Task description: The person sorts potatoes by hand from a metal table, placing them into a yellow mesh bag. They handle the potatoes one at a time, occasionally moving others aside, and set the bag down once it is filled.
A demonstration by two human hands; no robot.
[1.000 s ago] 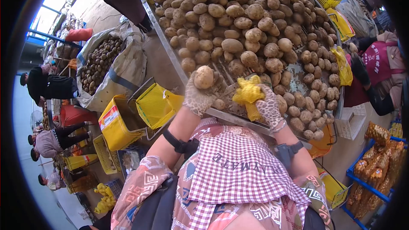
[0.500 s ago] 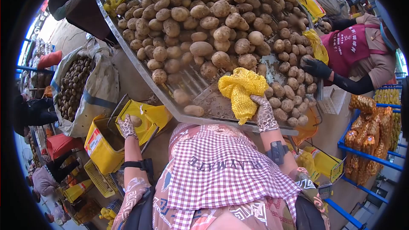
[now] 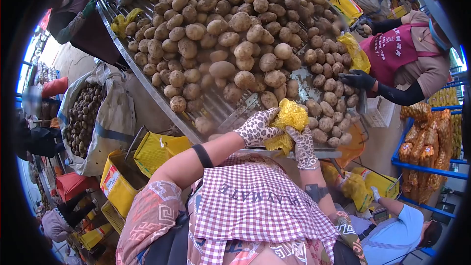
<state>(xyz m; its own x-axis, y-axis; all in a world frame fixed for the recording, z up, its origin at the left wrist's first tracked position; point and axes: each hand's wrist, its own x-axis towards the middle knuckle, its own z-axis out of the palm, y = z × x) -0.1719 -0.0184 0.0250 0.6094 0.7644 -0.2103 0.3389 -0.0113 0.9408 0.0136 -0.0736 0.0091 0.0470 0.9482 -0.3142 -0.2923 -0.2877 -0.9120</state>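
Observation:
A bunched yellow mesh bag (image 3: 293, 117) is between my hands, above the near edge of the metal sorting table (image 3: 240, 113). My left hand (image 3: 257, 126), in a leopard-print glove, reaches across from the left, its fingers closed on the bag's left side. From below right, my right hand (image 3: 302, 148), gloved alike, grips the bag's lower right side. Part of its fingers is hidden by the mesh. Just beyond the bag, a large heap of soil-covered potatoes (image 3: 230, 39) covers much of the table.
Yellow baskets (image 3: 120, 176) stand left below the table, near a white sack (image 3: 115, 118) of potatoes. At right, a co-worker in a red apron (image 3: 387, 51) reaches to the potatoes. A person in blue (image 3: 392, 230) is at lower right. Filled mesh bags (image 3: 424, 152) lie on a blue rack.
My left hand has come from the yellow basket, where a potato was beside it, to the mesh bag. My right hand still holds the bag. A person in blue now appears at lower right.

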